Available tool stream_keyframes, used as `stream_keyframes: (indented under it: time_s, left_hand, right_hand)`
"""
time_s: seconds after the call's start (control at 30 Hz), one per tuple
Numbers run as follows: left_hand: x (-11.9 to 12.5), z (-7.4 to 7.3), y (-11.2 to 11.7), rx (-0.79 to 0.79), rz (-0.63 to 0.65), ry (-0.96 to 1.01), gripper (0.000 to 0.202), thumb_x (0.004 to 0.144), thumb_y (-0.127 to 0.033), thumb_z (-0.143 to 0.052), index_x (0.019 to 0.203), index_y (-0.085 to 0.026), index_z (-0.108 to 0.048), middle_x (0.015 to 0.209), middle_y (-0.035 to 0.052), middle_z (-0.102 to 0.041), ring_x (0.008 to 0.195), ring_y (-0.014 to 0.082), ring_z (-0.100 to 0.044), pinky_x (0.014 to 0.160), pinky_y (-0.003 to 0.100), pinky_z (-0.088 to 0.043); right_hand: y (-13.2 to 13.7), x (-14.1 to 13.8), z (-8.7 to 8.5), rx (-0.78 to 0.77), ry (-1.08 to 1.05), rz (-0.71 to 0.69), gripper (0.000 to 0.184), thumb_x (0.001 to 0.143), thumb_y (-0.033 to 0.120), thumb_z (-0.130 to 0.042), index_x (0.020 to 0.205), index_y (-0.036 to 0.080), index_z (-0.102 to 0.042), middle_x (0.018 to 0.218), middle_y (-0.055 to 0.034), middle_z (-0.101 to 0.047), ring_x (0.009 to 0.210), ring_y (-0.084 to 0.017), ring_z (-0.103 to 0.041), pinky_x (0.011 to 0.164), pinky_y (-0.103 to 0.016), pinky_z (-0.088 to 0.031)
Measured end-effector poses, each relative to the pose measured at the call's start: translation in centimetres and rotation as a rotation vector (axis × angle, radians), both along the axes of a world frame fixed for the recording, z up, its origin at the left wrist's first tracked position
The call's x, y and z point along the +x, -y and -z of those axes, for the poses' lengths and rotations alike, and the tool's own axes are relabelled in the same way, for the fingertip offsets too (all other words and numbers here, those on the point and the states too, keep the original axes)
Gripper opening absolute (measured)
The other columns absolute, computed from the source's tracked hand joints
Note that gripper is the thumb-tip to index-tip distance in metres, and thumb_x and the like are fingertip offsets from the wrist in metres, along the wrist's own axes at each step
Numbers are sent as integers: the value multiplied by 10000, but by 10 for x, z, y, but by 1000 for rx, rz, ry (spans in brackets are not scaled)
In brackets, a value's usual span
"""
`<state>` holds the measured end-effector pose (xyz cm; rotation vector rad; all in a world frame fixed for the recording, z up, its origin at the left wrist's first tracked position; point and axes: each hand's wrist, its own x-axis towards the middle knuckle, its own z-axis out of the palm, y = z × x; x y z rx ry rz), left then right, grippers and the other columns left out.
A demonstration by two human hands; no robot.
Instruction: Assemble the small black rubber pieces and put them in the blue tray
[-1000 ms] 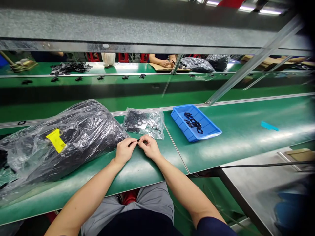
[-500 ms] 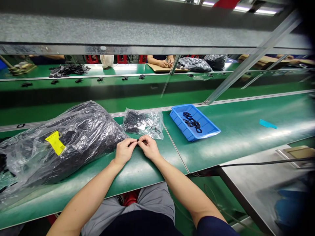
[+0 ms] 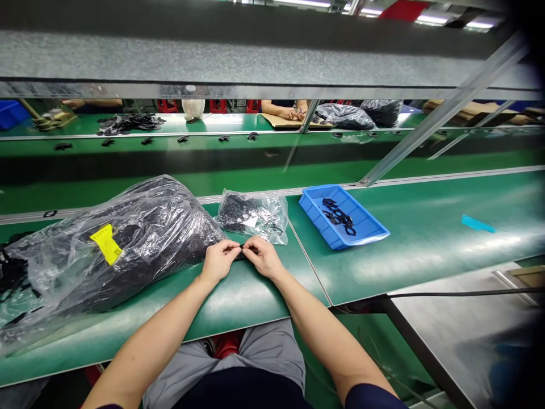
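My left hand (image 3: 219,260) and my right hand (image 3: 264,257) meet over the green bench (image 3: 238,298), fingertips pinched together on a small black part (image 3: 242,249) between them. Just beyond the hands lies a small clear bag of black parts (image 3: 252,215). A large clear plastic bag (image 3: 114,250) full of black parts, with a yellow tag (image 3: 106,243), lies to the left, touching my left hand's side.
A blue tray (image 3: 343,216) with a few black parts sits to the right, and a small teal piece (image 3: 477,224) farther right. Behind runs a green conveyor (image 3: 238,170) carrying black parts. Another person's hands (image 3: 293,111) work at the far bench. A grey table (image 3: 460,324) stands at lower right.
Both hands stay pinched on the small black part with only slight finger movement. The view has shifted a little to the left.
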<state>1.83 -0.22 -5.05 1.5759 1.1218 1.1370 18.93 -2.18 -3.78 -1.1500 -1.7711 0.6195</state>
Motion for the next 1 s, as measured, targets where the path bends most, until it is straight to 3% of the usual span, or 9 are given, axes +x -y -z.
stream_keyframes:
  time_s: [0.27, 0.53, 0.7, 0.83, 1.0]
  left_hand:
    - [2, -1, 0, -72, 38, 37, 162, 737, -281, -675, 835, -156, -706, 752, 43, -714, 657, 156, -659, 632, 269, -547]
    - [1, -3, -2, -99, 68, 38, 176, 738, -292, -670, 840, -152, -703, 739, 45, -709, 648, 153, -647, 640, 272, -536]
    - [1, -8, -3, -156, 56, 52, 245, 733, -361, -684, 853, -148, -698, 740, 43, -707, 654, 162, -654, 649, 282, -540]
    - [0, -5, -9, -190, 28, 109, 297, 695, -376, -719, 872, -140, -680, 708, 33, -694, 629, 159, -643, 633, 281, -541]
    - [-2, -3, -13, -172, 35, 43, 346, 670, -409, -731, 881, -139, -682, 719, 44, -697, 631, 169, -642, 635, 294, -543]
  right_hand:
    - [3, -2, 0, -45, -3, 49, 143, 876, 283, -543, 765, 207, -593, 733, -17, -571, 680, -160, -535, 638, -278, -436]
    - [1, -9, 13, -201, -193, 83, 133, 864, 304, -561, 797, 192, -584, 716, -2, -587, 632, -139, -543, 589, -248, -439]
    - [1, -12, 11, -163, -196, 143, 125, 849, 298, -581, 818, 184, -622, 729, -1, -620, 657, -133, -565, 624, -238, -452]
    - [-3, -7, 6, -93, -126, 96, 89, 826, 255, -609, 806, 183, -658, 748, -3, -626, 672, -125, -570, 653, -235, -452]
    - [-6, -3, 6, -181, -142, 47, 101, 779, 131, -579, 830, 174, -655, 699, 22, -605, 594, -101, -560, 579, -203, -442]
